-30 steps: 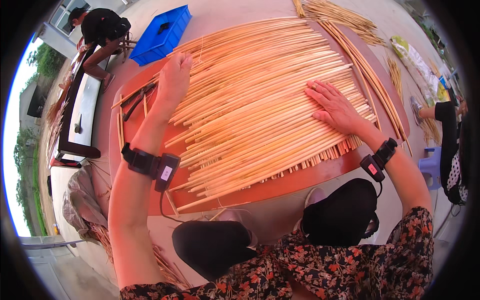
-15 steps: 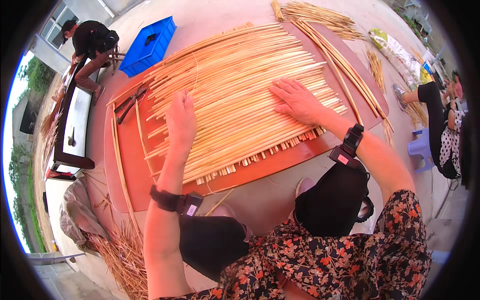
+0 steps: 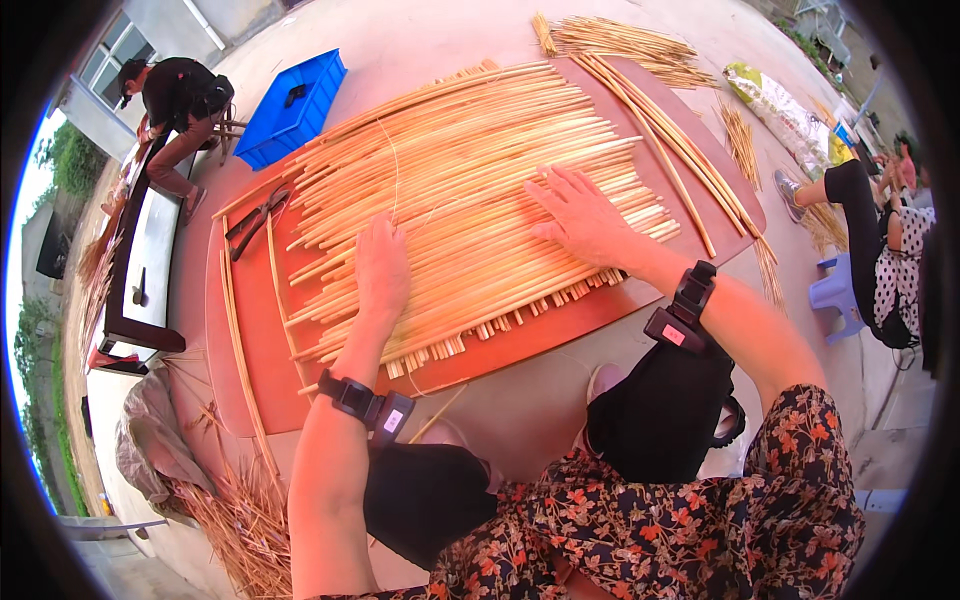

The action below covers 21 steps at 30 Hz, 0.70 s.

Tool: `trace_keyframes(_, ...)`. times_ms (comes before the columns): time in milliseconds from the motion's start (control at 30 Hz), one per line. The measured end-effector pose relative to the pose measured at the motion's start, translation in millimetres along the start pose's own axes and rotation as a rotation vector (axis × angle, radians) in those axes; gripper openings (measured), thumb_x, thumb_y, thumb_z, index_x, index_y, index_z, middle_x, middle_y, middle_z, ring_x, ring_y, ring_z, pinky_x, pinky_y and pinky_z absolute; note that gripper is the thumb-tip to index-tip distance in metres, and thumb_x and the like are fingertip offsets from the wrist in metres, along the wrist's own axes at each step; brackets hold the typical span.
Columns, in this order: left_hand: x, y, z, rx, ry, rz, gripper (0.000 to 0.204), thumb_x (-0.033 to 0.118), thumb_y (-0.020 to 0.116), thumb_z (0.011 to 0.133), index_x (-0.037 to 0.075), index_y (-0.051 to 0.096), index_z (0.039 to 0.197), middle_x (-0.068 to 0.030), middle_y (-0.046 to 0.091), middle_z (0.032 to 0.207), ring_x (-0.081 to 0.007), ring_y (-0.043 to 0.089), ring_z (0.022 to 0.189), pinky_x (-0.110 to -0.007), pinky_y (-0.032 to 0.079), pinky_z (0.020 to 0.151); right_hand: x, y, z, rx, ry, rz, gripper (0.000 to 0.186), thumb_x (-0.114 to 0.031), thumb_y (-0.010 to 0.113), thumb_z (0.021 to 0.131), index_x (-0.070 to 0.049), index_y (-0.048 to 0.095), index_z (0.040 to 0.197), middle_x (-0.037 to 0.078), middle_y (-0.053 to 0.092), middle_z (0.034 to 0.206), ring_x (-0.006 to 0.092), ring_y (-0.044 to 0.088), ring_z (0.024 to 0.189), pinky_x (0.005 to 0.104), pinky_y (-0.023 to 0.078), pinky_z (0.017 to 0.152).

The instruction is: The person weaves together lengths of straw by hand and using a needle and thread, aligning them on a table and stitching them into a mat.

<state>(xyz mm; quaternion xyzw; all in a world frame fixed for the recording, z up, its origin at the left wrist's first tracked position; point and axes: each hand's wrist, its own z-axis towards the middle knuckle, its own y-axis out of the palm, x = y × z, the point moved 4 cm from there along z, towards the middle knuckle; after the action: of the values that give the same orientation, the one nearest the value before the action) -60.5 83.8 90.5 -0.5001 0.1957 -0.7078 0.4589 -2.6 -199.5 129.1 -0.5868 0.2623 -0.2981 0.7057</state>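
A wide mat of straw-coloured reed stalks (image 3: 480, 170) lies across the red table in front of me. My left hand (image 3: 383, 268) rests low over the mat's left part. Its fingers are drawn together at a thin pale string (image 3: 396, 175), which runs from the mat's far edge to the fingertips; the exact grip is partly hidden. Spread flat on the right part of the stalks is my right hand (image 3: 582, 218), with nothing in it. A dark-handled cutting tool (image 3: 258, 222) lies left of the mat.
Loose stalks (image 3: 665, 150) lie along the right side of the table (image 3: 470, 372). Beyond it stand a blue crate (image 3: 292, 110) and a bundle of reeds (image 3: 630, 48). One person (image 3: 185, 110) works at far left; another person sits at right near a purple stool (image 3: 838, 300).
My left hand has come down and slightly right onto the mat, and the string is straighter. My right hand has slid a little left and nearer, fingers more spread.
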Motion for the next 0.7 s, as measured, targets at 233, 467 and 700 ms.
trace_keyframes(233,-3.3,-60.0,23.7,0.305,-0.071,-0.256,0.018,0.015,0.055,0.096,-0.002,0.061,0.100,-0.0159,0.069,0.097,-0.0242,0.066,0.082,-0.033,0.050,0.076,-96.6,-24.5,-33.4,0.095,-0.280,0.172,0.058,-0.032,0.060,0.090,-0.005,0.043,0.137,0.018,0.045,0.141,0.0330,0.037,0.134,0.0434,0.027,0.113)
trace_keyframes(467,-35.9,-154.4,69.4,0.255,-0.203,-0.152,0.025,0.021,0.056,0.096,0.000,0.056,0.083,-0.0112,0.070,0.080,-0.0167,0.068,0.074,-0.033,0.050,0.069,-140.1,2.9,-23.2,0.203,-0.496,0.217,0.024,-0.014,0.062,0.076,-0.004,0.057,0.098,0.009,0.057,0.095,0.0260,0.055,0.098,0.0368,0.044,0.088)
trace_keyframes(700,-67.2,-213.9,128.0,0.244,-0.123,0.090,0.025,0.021,0.057,0.094,0.000,0.058,0.082,-0.0105,0.068,0.074,-0.0191,0.070,0.068,-0.034,0.050,0.065,-163.2,0.1,-15.3,0.239,-0.608,0.050,0.011,-0.013,0.057,0.076,-0.006,0.058,0.084,0.005,0.055,0.085,0.0212,0.056,0.086,0.0320,0.047,0.075)
